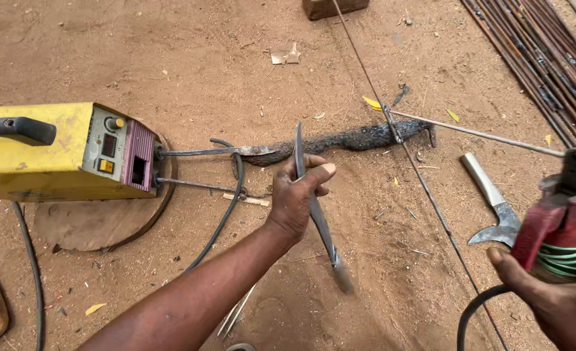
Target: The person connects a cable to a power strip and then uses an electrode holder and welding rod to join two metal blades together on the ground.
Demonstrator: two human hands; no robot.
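A flat metal strip (317,218) is gripped by the closed left hand (295,198), while a red electrode holder (564,218) is clasped in the right hand (554,296).

Sandy ground (203,58) bears yellow welder (54,153), hammer (496,208), steel rods (541,58).

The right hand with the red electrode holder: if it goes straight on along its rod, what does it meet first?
Probably the dark lumpy metal piece on the sandy ground; the right hand's thin welding rod already ends there, though depth is uncertain.

One yellow welding machine (54,151), one hammer (494,203), one electrode holder (561,224), two hands.
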